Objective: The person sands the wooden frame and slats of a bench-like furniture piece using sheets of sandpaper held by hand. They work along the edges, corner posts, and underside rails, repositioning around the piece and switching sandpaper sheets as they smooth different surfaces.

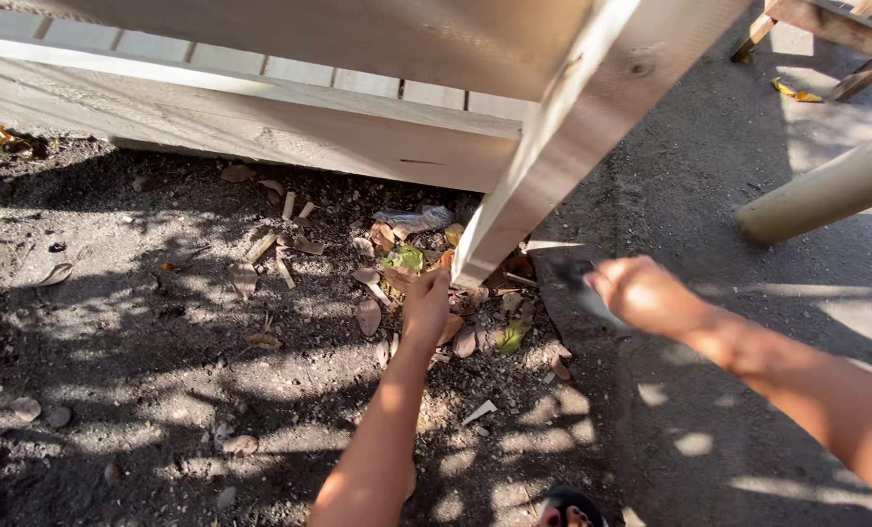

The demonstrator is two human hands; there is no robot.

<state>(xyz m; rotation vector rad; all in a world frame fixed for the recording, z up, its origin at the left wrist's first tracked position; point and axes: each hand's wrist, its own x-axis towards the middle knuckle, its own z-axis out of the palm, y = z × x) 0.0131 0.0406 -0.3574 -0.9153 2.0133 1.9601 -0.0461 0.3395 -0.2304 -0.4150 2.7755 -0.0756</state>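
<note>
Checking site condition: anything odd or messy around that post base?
Yes. Wood offcuts, dry leaves and a crumpled plastic wrapper litter the soil where the left hand touches the wooden post. The right hand holds a dark, motion-blurred tool; type unclear.

One candidate only: crumpled clear/greyish plastic wrapper (414, 220) on the dirt, just below the long wooden board, left of the slanted post's foot, among dry leaves and wood chips. Flattened, elongated, translucent with grey patches. Print not readable. No labels, signs or screens in view.
</note>
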